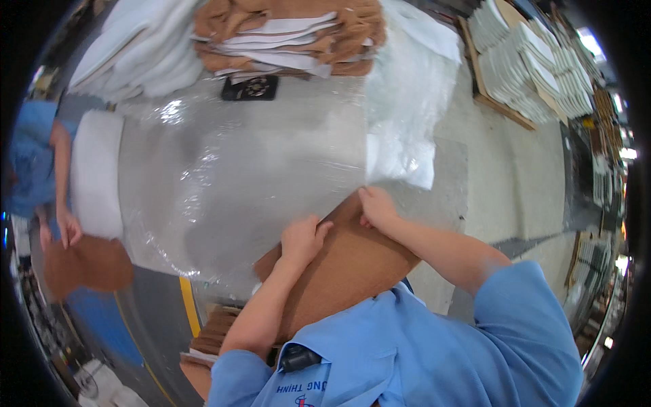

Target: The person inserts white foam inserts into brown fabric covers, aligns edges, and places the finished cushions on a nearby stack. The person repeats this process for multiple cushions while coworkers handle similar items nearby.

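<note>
A large brown felt-like sheet [349, 275] hangs tilted between my body and the near edge of the table. Its upper edge looks turned over in a narrow strip. My left hand [305, 241] is closed on that edge, the thumb lying along it. At the sheet's far right corner, my right hand [380, 208] pinches the material between thumb and fingers. The fingertips behind the sheet are hidden. Under the far corner lies the table [271, 149], covered in shiny clear plastic film.
A stack of brown and white cut pieces [291, 37] lies at the back, with a black flat item [249, 88] before it. White padding [135, 51] and film-wrapped white material [410, 95] flank it. At left, a co-worker [34, 156] handles another brown piece [88, 264]. White stacks [529, 68] stand far right.
</note>
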### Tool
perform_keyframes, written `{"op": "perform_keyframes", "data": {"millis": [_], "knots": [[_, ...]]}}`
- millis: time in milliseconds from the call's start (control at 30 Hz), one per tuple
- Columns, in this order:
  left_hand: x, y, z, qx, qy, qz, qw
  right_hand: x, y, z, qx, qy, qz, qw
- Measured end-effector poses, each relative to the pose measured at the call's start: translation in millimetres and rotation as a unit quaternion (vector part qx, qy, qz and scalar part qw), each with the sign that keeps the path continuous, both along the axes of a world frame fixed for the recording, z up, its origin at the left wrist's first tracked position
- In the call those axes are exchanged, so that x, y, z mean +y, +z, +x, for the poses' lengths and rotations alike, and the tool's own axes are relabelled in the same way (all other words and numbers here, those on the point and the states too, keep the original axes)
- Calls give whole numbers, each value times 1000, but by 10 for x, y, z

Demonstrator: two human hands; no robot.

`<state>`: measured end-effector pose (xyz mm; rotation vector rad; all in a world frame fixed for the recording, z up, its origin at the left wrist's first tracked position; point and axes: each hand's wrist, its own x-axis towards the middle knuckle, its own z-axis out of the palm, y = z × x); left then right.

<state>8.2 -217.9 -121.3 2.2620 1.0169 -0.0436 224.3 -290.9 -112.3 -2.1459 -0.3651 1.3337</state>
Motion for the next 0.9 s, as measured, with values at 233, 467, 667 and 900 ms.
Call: {"op": "perform_keyframes", "data": {"millis": [233,467,667,900], "knots": [[-87,-111,-753,-28,101,41,994,-71,-15,-50,-14,10,5,1000],[93,12,-1087,-101,238,-31,965,-174,197,131,22,68,110,991],[-574,485,-2658,141,326,-113,928,-758,1774,411,-36,583,171,793],[-1092,318,-2146,-150,441,-400,789,-837,1492,-314,-247,577,238,741]]}}
